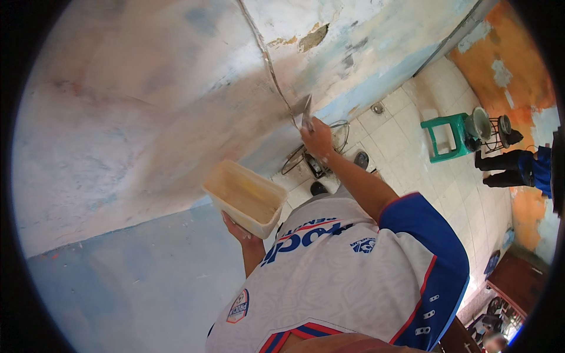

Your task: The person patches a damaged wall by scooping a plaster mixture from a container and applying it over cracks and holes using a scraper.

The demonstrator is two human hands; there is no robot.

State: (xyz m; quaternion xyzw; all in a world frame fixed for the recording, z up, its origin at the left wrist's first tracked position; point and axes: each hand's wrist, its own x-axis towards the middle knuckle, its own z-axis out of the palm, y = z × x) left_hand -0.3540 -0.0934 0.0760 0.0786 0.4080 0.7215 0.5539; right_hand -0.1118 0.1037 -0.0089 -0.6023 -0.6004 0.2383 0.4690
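Note:
My left hand (pixel 237 228) grips a cream-coloured rectangular plastic tub (pixel 253 222) from below, its opening tilted up toward me. A thin yellowish residue coats the inside of the tub. Reaching forward, my right hand (pixel 318 140) is closed round a putty knife (pixel 308 107), whose blade points at the wall. Whether the blade touches the surface I cannot tell. Close beside it, a cable or long crack (pixel 268 62) runs down the patchy white and blue wall (pixel 147 106). Higher up, a chipped hole (pixel 313 37) exposes rough plaster.
A coiled cable and dark device (pixel 315 166) lie on the tiled floor (pixel 406 170) by my feet. Toward the right stand a green plastic stool (pixel 441 138), a grey bucket (pixel 478 125) and a black metal stand (pixel 493 138). Another person (pixel 521 169) stands by the orange wall (pixel 500 59).

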